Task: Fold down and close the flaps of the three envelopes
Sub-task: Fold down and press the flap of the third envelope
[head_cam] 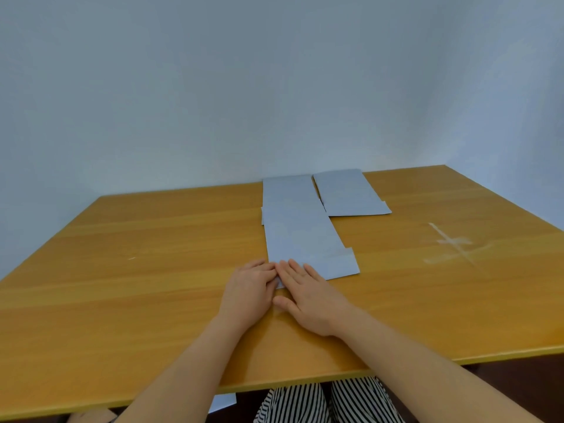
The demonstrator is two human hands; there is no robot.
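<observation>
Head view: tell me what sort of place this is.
Probably a plain indoor desk or study corner: a bare wooden table set against blank pale walls, with only white paper envelopes on it, and a seated person's striped trousers below the edge.

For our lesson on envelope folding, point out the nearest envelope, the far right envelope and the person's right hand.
nearest envelope [302, 239]: head view, middle of its body.
far right envelope [348, 193]: head view, centre of its face.
right hand [308, 293]: head view, back of the hand.
</observation>
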